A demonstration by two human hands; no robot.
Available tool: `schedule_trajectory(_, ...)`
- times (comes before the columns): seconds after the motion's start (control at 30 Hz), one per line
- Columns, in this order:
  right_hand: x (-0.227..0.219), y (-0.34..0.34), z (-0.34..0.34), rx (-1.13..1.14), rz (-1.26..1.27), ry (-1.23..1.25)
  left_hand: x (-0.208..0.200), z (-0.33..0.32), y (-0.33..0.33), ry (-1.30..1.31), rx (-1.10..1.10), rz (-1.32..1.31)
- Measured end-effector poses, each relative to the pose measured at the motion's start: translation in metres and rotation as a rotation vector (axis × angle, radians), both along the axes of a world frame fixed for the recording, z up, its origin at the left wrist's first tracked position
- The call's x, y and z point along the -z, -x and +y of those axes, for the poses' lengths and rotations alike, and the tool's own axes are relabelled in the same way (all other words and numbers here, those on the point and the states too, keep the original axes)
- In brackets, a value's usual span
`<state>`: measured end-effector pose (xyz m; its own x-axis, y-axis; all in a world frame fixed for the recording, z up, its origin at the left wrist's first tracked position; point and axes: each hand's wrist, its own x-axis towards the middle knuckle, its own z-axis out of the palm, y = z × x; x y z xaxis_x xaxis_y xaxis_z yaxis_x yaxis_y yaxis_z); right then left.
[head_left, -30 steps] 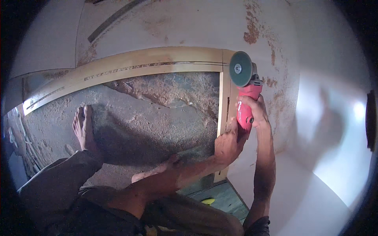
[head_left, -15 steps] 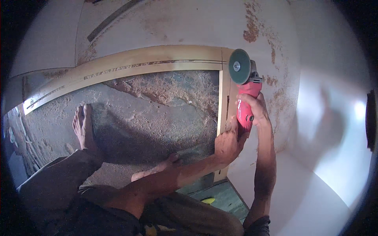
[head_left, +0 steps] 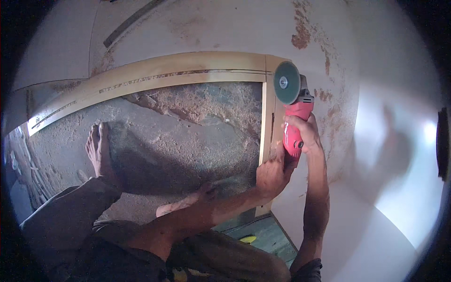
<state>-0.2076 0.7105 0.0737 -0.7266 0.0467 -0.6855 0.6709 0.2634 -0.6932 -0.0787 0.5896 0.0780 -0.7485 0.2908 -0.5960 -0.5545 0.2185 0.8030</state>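
Observation:
A red angle grinder (head_left: 300, 109) with a dark green disc (head_left: 292, 81) is held up near the corner of a pale wooden frame (head_left: 188, 61). My right hand (head_left: 307, 131) is closed round the grinder's body from the right. My left hand (head_left: 272, 177) grips its rear end from below, beside the frame's short side. The disc stands at the frame's corner, overlapping it in view; whether it touches the wood I cannot tell. Long dark grooves run along the frame's face. Part of the frame's short side is hidden behind my left hand.
Sawdust covers the dark sheet (head_left: 155, 155) inside the frame, where my bare feet (head_left: 98, 148) rest. White boards (head_left: 235, 28) with brown dust lie beyond and to the right. A dark strip (head_left: 131, 21) lies at the far left. A yellow piece (head_left: 248, 239) lies near my knee.
The grinder's disc has shifted slightly down and to the right in view, with both hands still on the tool. The frame appears almost unmoved.

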Motion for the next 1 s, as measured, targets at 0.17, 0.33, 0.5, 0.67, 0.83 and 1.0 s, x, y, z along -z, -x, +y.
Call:
schedule_trajectory(0.17,0.004,-0.004,0.007,-0.027,-0.033,-0.034,0.001,0.001,-0.007,-0.012,-0.04,0.044)
schedule_trajectory(0.33,-0.001,-0.011,0.0,0.034,0.001,0.016,-0.001,0.001,-0.011,-0.029,-0.03,0.018)
schedule_trajectory(0.5,-0.001,-0.013,0.004,-0.008,-0.045,-0.003,0.005,0.008,-0.022,0.056,-0.099,0.147)
schedule_trajectory(0.67,0.002,-0.017,0.009,-0.004,-0.021,-0.018,0.0,0.009,-0.022,0.07,-0.016,0.068)
schedule_trajectory(0.83,-0.002,-0.02,0.004,-0.031,-0.018,-0.034,0.003,0.008,-0.027,0.047,-0.068,0.072)
schedule_trajectory(1.0,-0.003,-0.022,0.008,-0.048,-0.045,-0.073,-0.002,0.006,-0.027,0.041,-0.028,0.031)
